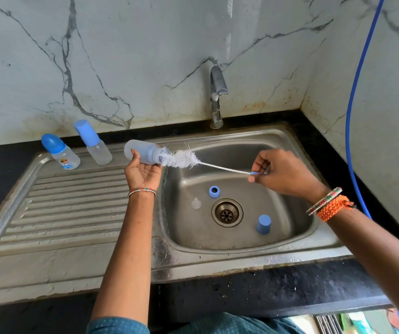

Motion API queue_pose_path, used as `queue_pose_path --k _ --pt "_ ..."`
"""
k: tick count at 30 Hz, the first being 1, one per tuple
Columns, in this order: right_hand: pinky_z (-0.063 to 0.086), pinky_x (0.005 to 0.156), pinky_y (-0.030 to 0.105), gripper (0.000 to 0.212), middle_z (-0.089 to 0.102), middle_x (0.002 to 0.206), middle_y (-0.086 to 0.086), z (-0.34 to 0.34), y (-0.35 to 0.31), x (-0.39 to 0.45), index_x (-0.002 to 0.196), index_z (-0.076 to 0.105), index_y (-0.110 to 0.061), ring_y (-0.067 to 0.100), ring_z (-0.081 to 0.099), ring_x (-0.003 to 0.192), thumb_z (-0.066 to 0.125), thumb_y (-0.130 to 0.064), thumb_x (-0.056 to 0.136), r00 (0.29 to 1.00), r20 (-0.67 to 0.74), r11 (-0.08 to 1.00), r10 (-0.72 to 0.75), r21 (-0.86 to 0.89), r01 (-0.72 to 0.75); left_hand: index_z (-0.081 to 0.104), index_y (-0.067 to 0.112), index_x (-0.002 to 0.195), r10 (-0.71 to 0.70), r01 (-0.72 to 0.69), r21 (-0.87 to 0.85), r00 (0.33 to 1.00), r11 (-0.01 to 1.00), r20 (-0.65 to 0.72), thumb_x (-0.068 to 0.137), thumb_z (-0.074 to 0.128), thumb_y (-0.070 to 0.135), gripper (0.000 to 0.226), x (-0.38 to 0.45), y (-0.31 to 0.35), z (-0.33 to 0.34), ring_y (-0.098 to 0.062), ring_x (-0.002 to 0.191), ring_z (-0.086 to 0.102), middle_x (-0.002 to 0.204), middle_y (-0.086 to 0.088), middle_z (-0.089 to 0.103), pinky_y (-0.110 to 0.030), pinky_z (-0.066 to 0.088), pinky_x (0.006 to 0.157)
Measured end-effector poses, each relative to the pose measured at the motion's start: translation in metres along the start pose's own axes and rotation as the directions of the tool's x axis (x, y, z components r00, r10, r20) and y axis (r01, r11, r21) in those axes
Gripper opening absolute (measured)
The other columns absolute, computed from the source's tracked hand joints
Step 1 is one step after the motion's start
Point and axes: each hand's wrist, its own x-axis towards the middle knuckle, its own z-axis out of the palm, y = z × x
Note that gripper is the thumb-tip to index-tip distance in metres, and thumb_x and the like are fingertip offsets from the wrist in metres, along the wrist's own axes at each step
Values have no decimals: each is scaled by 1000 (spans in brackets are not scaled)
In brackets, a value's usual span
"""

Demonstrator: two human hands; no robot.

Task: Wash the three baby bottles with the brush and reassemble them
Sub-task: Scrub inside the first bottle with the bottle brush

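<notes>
Above sink (297, 239), bottle (143, 153) in left hand (143, 173) grip

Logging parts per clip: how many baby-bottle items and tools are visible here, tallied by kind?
Capped bottles on the drainboard: 2, round-capped bottle and tall-capped bottle
Open bottle held by the left hand: 1
Brush held by the right hand: 1
Collar ring in the basin: 1
Clear nipple in the basin: 1
Loose blue cap in the basin: 1
Total: 7

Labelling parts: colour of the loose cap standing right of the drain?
Blue cap, plain, clearest in the head view.
</notes>
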Motion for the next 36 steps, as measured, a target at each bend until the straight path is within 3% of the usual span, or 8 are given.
queue_pose_path --k 7,12,16,19,24,29,33,36 --pt "45 62 28 35 65 67 -3 0 5 3 69 66 -18 8 54 57 51 -34 96 991 117 998 65 -34 -61 52 -2 106 4 -4 11 1000 1000 30 95 53 19 24 -1 0 0 -33 99 61 83 -18 71 -49 44 99" --pt "41 58 29 32 62 75 -2 3 6 3 78 60 -18 16 58 69 55 -46 92 999 -10 997 32 -64 -32 52 -1 102 15 -15 -8 1000 1000 -11 94 55 16 19 -1 1 3 -33 98 60 90 -18 66 -51 43 100" --pt "45 68 29 25 60 87 -11 1 0 -2 93 56 -28 13 59 85 73 -39 79 1000 25 992 -18 -125 21 53 2 99 29 -28 7 999 1000 -42 94 54 15 15 -1 -2 3 -29 93 61 71 -12 71 -51 41 102" --pt "48 70 29 6 66 84 -7 1 1 -3 84 66 -23 16 63 85 70 -27 83 995 -82 988 -47 -148 34 53 1 100 8 -8 4 999 1000 -39 95 52 17 16 -2 -3 1 -30 98 60 85 -15 68 -52 40 102" --pt "53 77 37 22 68 78 -3 -1 1 0 79 70 -21 18 63 79 55 -31 92 997 64 994 49 -101 -42 53 0 103 7 -7 -15 1000 1000 -11 94 53 17 19 -2 -2 -1 -31 97 60 89 -17 68 -52 38 105" --pt "43 64 28 7 64 82 -8 1 2 -4 81 65 -24 14 59 80 70 -28 82 988 -151 989 -19 -151 -4 53 1 102 0 1 43 1000 999 -11 96 51 19 19 -5 -4 0 -29 91 62 83 -15 70 -52 43 98" --pt "40 58 27 30 58 61 -4 -2 1 -1 71 70 -17 15 52 57 55 -29 94 994 97 996 56 64 -62 54 0 103 3 -2 33 1000 999 -14 96 51 19 21 -4 -6 -1 -30 93 62 83 -16 70 -51 39 104" --pt "38 63 26 22 60 69 -10 1 2 -6 78 69 -20 12 54 66 59 -33 92 999 -28 1000 18 -15 -18 50 3 111 -32 32 73 999 997 4 93 53 29 32 -3 -1 -5 -33 102 58 104 -19 61 -54 38 104"
